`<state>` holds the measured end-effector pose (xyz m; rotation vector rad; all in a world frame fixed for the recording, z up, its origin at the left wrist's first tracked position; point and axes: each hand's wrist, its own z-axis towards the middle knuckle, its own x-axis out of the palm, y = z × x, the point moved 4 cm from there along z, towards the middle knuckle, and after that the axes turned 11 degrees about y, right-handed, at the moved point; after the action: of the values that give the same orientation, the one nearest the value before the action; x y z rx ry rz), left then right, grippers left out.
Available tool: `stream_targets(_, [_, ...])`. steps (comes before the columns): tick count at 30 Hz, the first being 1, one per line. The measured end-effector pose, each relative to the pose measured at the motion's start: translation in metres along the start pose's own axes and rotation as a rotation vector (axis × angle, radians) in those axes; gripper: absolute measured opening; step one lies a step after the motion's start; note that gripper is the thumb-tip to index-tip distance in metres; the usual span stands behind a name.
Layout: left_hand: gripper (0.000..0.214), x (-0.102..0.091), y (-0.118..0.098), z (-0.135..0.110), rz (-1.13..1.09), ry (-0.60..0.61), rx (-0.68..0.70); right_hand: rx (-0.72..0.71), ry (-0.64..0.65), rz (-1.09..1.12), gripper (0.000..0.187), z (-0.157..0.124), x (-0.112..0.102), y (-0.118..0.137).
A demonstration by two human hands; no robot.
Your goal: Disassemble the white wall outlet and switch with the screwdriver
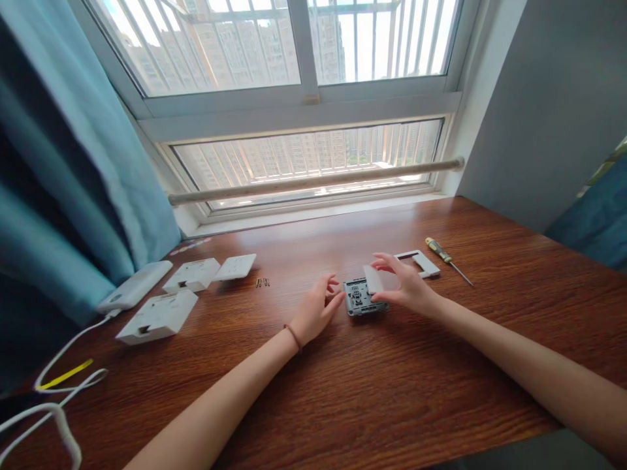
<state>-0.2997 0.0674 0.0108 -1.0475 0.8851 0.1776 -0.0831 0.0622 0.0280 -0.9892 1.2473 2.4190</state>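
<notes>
A grey square wall switch body lies on the wooden table between my hands, its slotted mechanism face up. My right hand grips a white switch plate between thumb and fingers, tilted over the right part of the switch body. At the left edge of that body rests my left hand, fingers loosely bent and thumb apart; it holds nothing visible, and I cannot tell whether the thumb touches the body. Partly behind my right hand lies a white switch frame with a rectangular opening.
A screwdriver lies at the right. Several small screws are left of my hands. Farther left sit two white boxes, a white flat plate and a white power bank with a white cable. Window and rail stand behind.
</notes>
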Motion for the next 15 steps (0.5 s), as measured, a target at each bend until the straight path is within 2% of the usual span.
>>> stream_targets(4, [0.043,0.006,0.006,0.003,-0.320,-0.014,-0.188,-0.039,0.069,-0.039,0.082,0.002,0.033,0.014])
stream_targets(8, [0.044,0.019,0.006,0.010,-0.644,0.114,-0.338,-0.034,0.080,-0.047,0.079,0.002,0.040,0.013])
stream_targets(11, [0.042,0.024,0.002,0.015,-0.727,0.209,-0.421,-0.026,0.095,-0.028,0.077,0.003,0.041,0.012])
stream_targets(15, [0.042,0.022,-0.001,0.018,-0.747,0.215,-0.498,0.000,0.115,0.001,0.071,0.004,0.044,0.009])
